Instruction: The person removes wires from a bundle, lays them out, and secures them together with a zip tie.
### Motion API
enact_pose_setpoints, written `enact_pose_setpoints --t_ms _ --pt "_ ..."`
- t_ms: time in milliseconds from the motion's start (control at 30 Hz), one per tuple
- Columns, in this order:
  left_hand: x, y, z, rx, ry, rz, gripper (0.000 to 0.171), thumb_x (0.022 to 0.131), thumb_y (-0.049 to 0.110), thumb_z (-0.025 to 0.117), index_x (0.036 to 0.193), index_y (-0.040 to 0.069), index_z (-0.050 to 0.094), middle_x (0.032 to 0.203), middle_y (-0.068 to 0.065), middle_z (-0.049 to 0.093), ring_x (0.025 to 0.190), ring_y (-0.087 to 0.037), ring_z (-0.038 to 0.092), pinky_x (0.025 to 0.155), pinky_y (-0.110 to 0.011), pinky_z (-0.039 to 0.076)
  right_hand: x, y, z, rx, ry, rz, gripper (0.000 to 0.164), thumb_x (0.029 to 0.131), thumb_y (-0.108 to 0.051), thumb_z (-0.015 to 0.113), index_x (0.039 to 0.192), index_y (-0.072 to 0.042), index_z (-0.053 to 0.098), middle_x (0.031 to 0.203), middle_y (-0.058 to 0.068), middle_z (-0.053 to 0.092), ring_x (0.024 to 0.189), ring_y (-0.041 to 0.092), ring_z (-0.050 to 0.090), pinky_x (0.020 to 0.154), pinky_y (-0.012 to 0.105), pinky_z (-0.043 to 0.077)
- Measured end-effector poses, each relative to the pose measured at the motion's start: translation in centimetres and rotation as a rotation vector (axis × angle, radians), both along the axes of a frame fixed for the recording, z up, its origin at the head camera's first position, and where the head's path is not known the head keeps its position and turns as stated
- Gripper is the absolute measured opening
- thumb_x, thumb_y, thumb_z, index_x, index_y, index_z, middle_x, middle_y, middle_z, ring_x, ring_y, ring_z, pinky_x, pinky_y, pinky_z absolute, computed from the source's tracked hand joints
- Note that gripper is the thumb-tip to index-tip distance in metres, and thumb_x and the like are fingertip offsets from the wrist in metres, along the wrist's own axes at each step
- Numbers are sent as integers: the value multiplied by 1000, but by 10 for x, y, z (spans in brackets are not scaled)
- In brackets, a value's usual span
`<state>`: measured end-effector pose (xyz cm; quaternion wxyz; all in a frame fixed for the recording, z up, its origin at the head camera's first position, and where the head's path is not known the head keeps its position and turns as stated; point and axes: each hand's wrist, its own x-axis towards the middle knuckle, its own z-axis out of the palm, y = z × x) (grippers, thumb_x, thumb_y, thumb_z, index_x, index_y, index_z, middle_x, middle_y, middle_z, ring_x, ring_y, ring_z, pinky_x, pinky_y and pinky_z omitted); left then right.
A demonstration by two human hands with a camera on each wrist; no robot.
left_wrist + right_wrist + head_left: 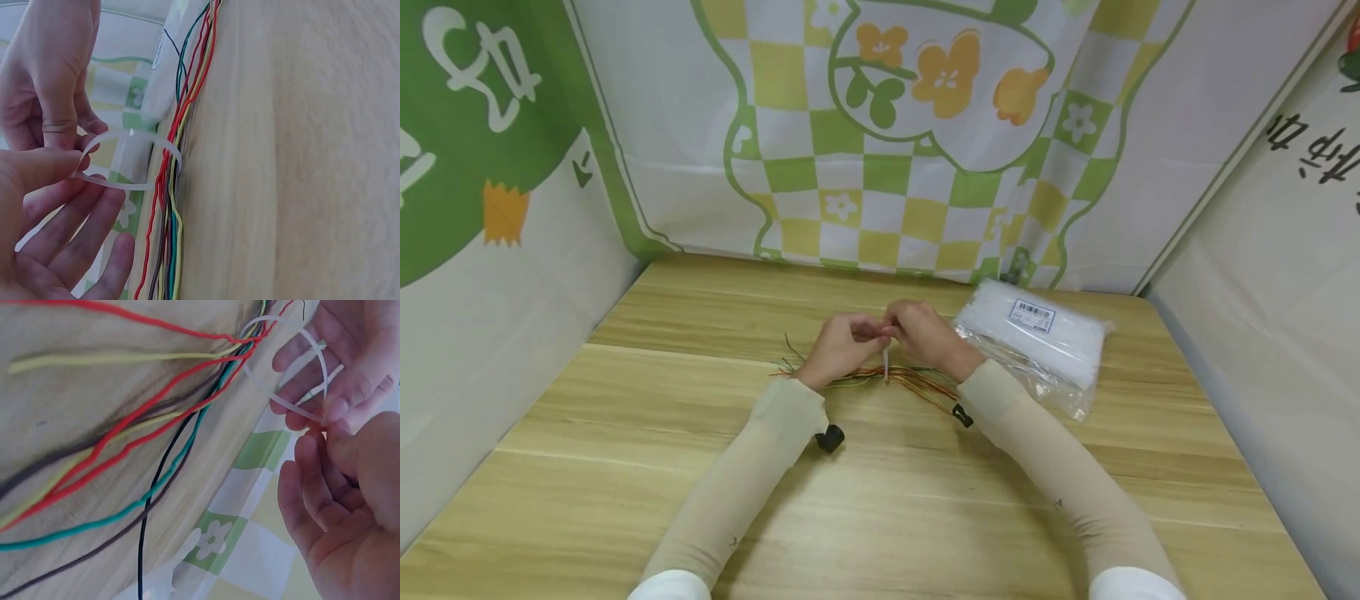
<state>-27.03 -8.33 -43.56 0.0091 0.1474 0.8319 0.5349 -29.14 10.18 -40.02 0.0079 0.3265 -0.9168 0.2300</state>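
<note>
A white cable tie [886, 363] forms a wide loop around a bundle of thin coloured wires [169, 206], red, yellow, green, brown and black. My left hand [844, 348] pinches the tie between thumb and index finger where its two ends meet, as the left wrist view shows, with the other fingers spread loosely. Close against it, my right hand [922, 333] also pinches the tie at that meeting point, its thumb and fingertips nearly touching the left thumb. The loop [324, 362] stands up from the wires, with slack around them. The fingers hide the tie's head.
A clear plastic bag of white cable ties [1037, 333] with a barcode label lies at the back right, beside my right forearm. The wooden table [895, 517] ends at a patterned cloth wall [880, 208]. Small black pieces [830, 438] sit by both cuffs.
</note>
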Motion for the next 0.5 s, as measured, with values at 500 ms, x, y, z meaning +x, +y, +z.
enact_pose_setpoints --t_ms 500 --pt "4 5 -5 -48 52 4 13 96 9 69 95 2 80 99 -14 81 93 -25 77 87 -39 61 3 -4 0 12 64 -20 17 89 12 60 93 -4 58 90 7 54 79 18 50 71 31 45"
